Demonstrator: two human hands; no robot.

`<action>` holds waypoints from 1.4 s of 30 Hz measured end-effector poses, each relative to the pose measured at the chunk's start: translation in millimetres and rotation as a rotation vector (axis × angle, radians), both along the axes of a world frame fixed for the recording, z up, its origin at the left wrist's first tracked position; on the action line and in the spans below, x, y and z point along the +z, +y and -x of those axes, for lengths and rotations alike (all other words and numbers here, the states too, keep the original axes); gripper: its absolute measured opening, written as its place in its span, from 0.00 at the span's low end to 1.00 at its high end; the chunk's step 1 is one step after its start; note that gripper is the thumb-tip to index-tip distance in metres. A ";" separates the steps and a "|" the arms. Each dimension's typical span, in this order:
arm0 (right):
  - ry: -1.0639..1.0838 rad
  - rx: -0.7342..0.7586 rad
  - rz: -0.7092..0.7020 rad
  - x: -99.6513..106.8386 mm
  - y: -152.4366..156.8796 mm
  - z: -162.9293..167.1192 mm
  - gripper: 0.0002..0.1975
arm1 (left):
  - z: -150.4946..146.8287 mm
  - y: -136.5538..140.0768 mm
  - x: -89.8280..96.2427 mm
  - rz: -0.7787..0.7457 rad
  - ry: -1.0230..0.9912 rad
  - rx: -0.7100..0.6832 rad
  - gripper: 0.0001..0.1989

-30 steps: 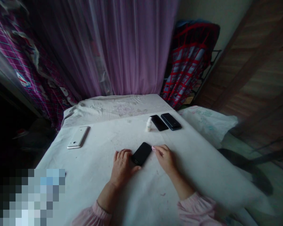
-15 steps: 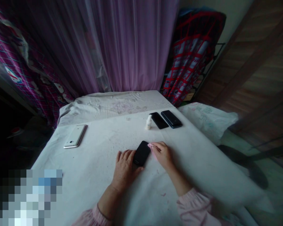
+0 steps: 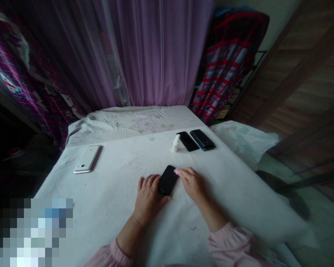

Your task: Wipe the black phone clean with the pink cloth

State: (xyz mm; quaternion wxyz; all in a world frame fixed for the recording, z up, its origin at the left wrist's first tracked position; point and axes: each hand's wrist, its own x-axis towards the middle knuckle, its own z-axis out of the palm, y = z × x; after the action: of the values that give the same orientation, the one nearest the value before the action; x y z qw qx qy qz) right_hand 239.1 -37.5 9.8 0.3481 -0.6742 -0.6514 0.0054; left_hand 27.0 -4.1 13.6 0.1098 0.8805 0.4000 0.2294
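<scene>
So the phone [image 3: 167, 181] is laid flat on the table [image 3: 108, 211], slanted, right between the hands, dark screen up by the look of it. It's braced more than gripped by the left hand [image 3: 148, 194], which is held half open, fingers along the left side and thumb set by the bottom end. A pink cloth [image 3: 177, 171] is pinched by the right hand [image 3: 193, 183] between thumb and fingertips, right at the phone's upper right edge. It looks like that edge is being rubbed, so light pressure should be used, the cloth should be run along the edge rather than shoved into it, and the phone should be pinned firmly enough on the left that it isn't skidded away. Room-wise, bare table is left to either side of the hands, and the white phone [image 3: 88, 159] is set well apart near the left edge. Ahead it's tighter: the bottle [image 3: 176, 144] is stood upright just beside the spare phone [image 3: 189, 142], and what looks like a stack of phones [image 3: 202, 139] is placed near the right edge. Bigger strokes are probably better aimed back toward the body, since the bottle could get knocked otherwise.
</scene>
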 end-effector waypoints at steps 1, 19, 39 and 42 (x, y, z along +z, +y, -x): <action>-0.021 0.006 -0.010 0.6 -1.2 0.8 0.14 | -0.2 0.2 -0.1 0.000 0.000 0.004 0.34; -0.130 -0.039 0.016 4.3 -9.1 5.4 0.14 | -0.7 -2.0 6.3 0.027 -0.003 0.009 0.30; -0.049 0.068 0.007 -1.1 -14.9 10.8 0.16 | -1.6 -1.6 7.7 0.040 0.037 0.016 0.31; -0.058 0.083 0.016 -1.9 -17.0 14.4 0.16 | -1.4 -1.4 6.2 0.028 0.028 0.015 0.30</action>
State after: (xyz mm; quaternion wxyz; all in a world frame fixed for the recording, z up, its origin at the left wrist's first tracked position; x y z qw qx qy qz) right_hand 224.8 -54.6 7.9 0.3232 -0.6491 -0.6886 0.0057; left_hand 28.4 -5.5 19.8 0.1147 0.8789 0.4114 0.2124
